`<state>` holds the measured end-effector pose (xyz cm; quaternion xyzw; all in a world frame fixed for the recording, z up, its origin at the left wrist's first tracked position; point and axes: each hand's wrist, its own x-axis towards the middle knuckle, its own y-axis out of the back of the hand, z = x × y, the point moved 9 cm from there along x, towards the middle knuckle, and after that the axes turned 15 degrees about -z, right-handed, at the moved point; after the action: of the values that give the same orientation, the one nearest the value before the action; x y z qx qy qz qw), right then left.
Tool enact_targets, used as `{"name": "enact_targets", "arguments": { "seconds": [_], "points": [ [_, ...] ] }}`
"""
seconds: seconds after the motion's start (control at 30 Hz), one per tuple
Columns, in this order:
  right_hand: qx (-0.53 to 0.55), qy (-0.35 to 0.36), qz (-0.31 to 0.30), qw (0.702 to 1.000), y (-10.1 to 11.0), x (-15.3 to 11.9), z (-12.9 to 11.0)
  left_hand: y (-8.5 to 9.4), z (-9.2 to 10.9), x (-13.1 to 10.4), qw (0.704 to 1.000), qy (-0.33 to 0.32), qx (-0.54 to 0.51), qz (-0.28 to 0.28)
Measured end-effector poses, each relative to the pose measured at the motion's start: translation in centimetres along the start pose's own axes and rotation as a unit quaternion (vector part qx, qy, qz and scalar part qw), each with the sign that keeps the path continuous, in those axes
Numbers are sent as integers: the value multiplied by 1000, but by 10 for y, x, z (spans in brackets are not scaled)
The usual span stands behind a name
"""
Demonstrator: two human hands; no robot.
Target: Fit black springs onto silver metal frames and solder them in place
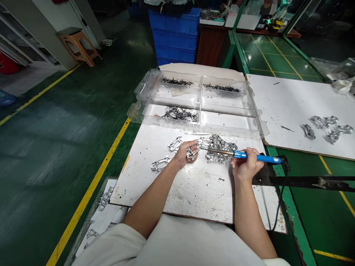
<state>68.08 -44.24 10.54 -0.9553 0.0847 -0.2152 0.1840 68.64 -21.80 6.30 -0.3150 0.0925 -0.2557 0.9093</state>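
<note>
My left hand point(185, 153) is closed on a shiny chrome-coloured frame part point(193, 151) above the white board. In my right hand point(247, 164) is a blue-handled soldering iron point(256, 157), its metal shaft pointing left. The tip reaches close to the held part; whether they touch I cannot tell. A heap of similar chrome parts point(220, 142) lies behind the shaft. Two more lie apart to the left, a chrome part point(175, 144) near my left hand and another chrome part point(161, 164) nearer the board's left edge.
Behind the parts sits a clear divided tray point(201, 105) with black thin pieces point(180, 113) in several compartments. More chrome parts point(330, 125) rest on the right-hand board point(302, 99). The iron's cord point(281, 199) hangs at right. Blue crates point(176, 37) stand beyond.
</note>
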Motion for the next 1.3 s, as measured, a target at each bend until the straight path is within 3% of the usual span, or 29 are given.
{"name": "enact_targets", "arguments": {
  "seconds": [1.3],
  "points": [
    [-13, -11, -6, 1000, 0, 0, 1, 0, -2, 0, 1000, 6, -7, 0]
  ]
}}
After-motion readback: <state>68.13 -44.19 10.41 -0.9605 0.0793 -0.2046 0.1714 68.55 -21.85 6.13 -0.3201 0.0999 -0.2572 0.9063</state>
